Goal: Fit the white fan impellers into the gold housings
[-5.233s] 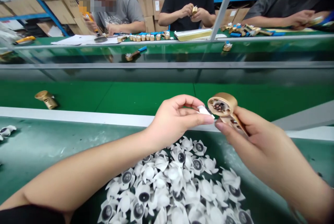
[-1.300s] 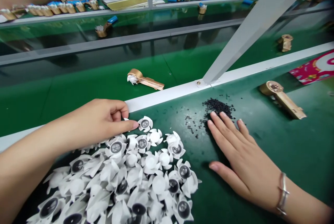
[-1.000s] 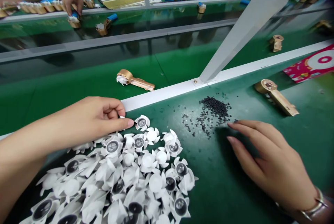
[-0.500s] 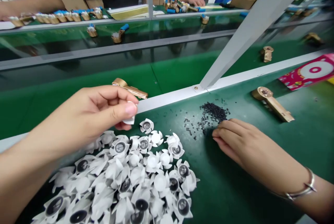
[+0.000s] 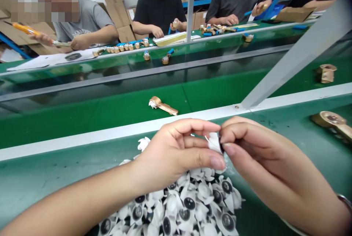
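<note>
a white petalled piece (image 5: 213,143) is pinched between the closed fingers of the left hand (image 5: 176,150) and the right hand (image 5: 264,148), and is held above a heap of like pieces (image 5: 185,203) on a green belt (image 5: 52,183); a brass casting (image 5: 328,119) is placed beyond the right hand.

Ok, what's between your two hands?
The head view shows a small white petal-shaped piece pinched between the left hand and the right hand.

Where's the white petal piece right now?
In the head view, the white petal piece is pinched between the fingers of the left hand and the right hand, just above the pile of white petal pieces.
</note>
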Available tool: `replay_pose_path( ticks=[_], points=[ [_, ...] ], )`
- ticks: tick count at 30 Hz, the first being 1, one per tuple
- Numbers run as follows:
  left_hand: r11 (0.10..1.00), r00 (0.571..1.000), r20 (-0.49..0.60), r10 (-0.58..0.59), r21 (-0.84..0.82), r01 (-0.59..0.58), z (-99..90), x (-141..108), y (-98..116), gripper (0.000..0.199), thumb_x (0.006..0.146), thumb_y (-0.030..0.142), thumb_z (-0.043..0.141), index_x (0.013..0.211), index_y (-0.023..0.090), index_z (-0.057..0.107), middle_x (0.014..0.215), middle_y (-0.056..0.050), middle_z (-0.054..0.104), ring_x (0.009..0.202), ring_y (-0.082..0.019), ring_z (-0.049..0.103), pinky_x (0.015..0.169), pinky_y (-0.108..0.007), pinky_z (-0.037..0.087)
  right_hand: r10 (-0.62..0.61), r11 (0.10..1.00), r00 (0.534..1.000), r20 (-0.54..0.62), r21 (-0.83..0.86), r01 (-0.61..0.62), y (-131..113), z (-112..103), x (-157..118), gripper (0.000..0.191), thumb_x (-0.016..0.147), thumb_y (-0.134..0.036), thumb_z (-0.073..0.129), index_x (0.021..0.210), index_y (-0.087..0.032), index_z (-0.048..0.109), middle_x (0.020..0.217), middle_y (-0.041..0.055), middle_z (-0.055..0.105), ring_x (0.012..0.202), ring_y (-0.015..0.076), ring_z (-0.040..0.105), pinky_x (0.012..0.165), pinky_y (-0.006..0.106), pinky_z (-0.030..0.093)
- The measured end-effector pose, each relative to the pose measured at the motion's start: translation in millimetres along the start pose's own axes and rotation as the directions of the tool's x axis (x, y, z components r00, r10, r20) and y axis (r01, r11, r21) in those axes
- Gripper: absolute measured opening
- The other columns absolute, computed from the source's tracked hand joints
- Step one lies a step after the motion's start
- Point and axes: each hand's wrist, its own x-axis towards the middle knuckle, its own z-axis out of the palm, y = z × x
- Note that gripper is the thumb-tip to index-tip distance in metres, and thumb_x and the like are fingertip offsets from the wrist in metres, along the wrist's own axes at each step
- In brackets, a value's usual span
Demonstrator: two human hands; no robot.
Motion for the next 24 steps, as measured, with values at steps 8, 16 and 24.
replay_pose_path(
  ticks=[8, 16, 24],
  points=[
    [0.998, 0.998, -0.014, -0.054, -0.024, 0.053, -2.2, 0, -2, 0.037, 0.07, 0.005, 0.087, 0.1, 0.019, 0.071, 0.076, 0.001, 0.075, 0.07, -0.009, 0.073, 0.068, -0.015, 0.057, -0.008, 0.999, 1.0, -0.002, -0.047, 0.008, 13, -1, -6, 0.011, 0.1, -0.021, 0.051, 0.093, -0.026, 0.059, 0.087, -0.0004, 0.06, 0.079, 0.0126, 0.06, 0.066, 0.023, 0.051],
    [1.0, 0.996, -0.088, -0.029, 0.009, 0.03, -1.4, 2, -1, 0.03, 0.069, 0.009, 0.089, 0.09, 0.019, 0.07, 0.071, 0.002, 0.076, 0.066, -0.008, 0.072, 0.063, -0.011, 0.055, -0.147, 0.989, 0.983, -0.113, -0.044, 0.143, 9, 7, -5, 0.018, 0.093, -0.009, 0.054, 0.104, -0.02, 0.064, 0.092, 0.004, 0.065, 0.084, 0.0145, 0.063, 0.072, 0.027, 0.055],
    [0.947, 0.975, -0.2, 0.093, 0.321, -0.024, -17.5, 6, 0, 0.037, 0.063, 0.022, 0.093, 0.092, 0.025, 0.071, 0.073, 0.0, 0.075, 0.064, -0.016, 0.071, 0.063, -0.023, 0.06, -0.286, 0.956, 0.945, -0.157, 0.011, 0.292, 15, 11, -9, 0.038, 0.09, -0.015, 0.054, 0.127, -0.018, 0.06, 0.103, 0.0082, 0.068, 0.092, 0.019, 0.065, 0.083, 0.037, 0.058]
  ],
)
